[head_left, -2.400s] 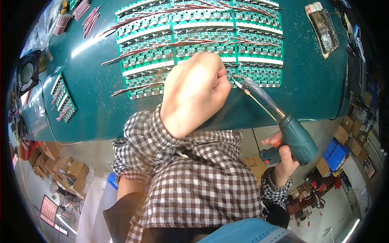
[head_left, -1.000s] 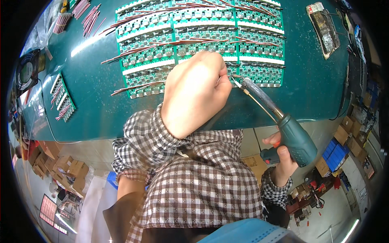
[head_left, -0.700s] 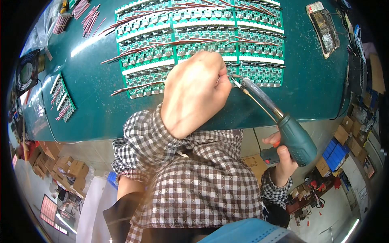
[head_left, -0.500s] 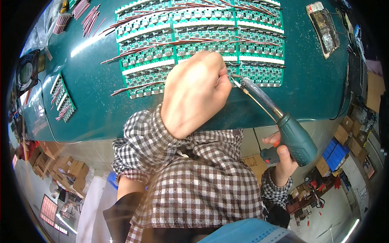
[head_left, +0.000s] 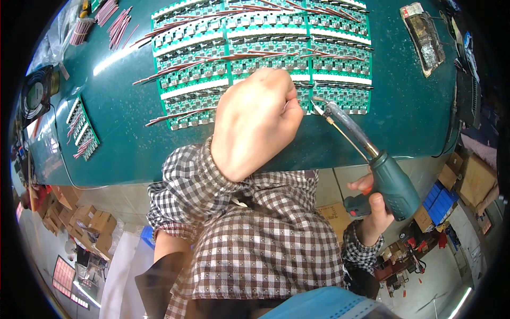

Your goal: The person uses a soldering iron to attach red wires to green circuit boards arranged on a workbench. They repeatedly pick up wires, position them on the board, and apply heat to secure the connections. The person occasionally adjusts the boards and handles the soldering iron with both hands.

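Note:
My left hand is closed over the near edge of the green circuit boards, thumb and fingers pinched together. Whatever sits in that pinch is hidden behind the hand. A dark green soldering gun is in my right hand, which is wrapped round its grip. Its tip and thin solder feed tube point at the boards just right of my left fingertips. Red and black wires lie across the board rows in bundles.
At the left are a small board piece with wires, a fan and loose wire bundles. A scorched soldering stand or tray lies at the far right. Cardboard boxes stand below the table on the floor.
The soldering gun has shifted slightly right and down, its tip drawing away from my left fingertips. My left hand has hardly moved.

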{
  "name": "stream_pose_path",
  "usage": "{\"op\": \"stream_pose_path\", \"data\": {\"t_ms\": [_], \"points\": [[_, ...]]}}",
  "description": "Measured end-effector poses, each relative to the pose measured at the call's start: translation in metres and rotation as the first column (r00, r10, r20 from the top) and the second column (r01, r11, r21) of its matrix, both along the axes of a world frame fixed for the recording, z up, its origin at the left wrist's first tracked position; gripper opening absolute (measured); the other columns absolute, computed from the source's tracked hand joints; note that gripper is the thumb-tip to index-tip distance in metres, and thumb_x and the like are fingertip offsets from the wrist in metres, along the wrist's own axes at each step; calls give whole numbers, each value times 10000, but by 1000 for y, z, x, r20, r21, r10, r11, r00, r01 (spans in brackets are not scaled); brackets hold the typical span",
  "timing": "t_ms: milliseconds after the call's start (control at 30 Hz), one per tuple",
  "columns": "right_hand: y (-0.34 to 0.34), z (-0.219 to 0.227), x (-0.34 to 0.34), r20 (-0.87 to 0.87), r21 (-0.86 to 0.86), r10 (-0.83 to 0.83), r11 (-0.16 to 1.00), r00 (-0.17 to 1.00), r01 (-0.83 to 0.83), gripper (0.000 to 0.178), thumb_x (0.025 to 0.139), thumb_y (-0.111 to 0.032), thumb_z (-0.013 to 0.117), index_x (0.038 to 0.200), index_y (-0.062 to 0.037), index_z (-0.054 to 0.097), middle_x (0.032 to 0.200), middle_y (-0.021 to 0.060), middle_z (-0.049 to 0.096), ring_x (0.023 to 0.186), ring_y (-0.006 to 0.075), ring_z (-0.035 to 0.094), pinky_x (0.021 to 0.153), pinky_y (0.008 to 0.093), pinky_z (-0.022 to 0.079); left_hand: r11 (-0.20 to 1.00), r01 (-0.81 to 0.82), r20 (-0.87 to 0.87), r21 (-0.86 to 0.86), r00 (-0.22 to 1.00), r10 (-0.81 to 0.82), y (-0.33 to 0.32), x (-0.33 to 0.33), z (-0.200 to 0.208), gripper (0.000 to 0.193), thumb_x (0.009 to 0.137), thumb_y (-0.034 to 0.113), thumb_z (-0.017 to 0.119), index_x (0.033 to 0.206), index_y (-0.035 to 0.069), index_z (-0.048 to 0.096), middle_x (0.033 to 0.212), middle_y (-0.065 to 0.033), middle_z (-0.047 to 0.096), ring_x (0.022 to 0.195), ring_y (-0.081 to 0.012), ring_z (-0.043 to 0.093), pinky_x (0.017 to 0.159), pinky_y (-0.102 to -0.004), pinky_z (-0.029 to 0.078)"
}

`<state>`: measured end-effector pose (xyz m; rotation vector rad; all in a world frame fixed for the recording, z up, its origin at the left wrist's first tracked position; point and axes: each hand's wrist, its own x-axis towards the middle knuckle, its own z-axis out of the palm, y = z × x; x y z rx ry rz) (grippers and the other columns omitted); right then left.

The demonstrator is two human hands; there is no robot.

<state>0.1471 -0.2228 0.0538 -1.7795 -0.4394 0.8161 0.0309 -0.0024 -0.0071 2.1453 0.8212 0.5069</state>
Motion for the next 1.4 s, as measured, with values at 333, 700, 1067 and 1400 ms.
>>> {"op": "stream_pose_path", "data": {"t_ms": [333,700,1067,1400], "points": [[-4,-5,0,-21,6,48,999,999,-48,589,839,-335,647,1155,137,491,814,141,595,735,245,607,696,380,544,1000,0,-18,-20,1000,0,-1,1,3,93,680,1,618,709,42,540,624,-70,504,558,-214,519,529,-318,435],[0,-4,1,-41,3,72,997,997,-72,565,841,-308,641,1140,148,490,812,145,590,744,242,605,693,387,548,1000,13,-6,13,1000,-13,0,1,0,95,679,6,610,720,36,530,648,-98,518,596,-268,541,546,-349,451],[-2,-3,0,13,31,19,999,1000,-19,551,859,-329,625,1114,143,496,808,135,577,736,239,603,662,382,557,1000,-5,-36,-4,999,5,-1,2,1,90,678,3,615,708,42,539,620,-72,498,558,-228,515,528,-324,431],[-5,-1,4,-151,102,-20,994,988,36,368,811,-207,696,1011,75,572,880,143,610,817,258,620,784,418,527,1000,-6,-26,0,1000,6,-1,2,1,92,679,13,626,711,50,548,623,-61,505,551,-210,511,526,-319,431]]}}
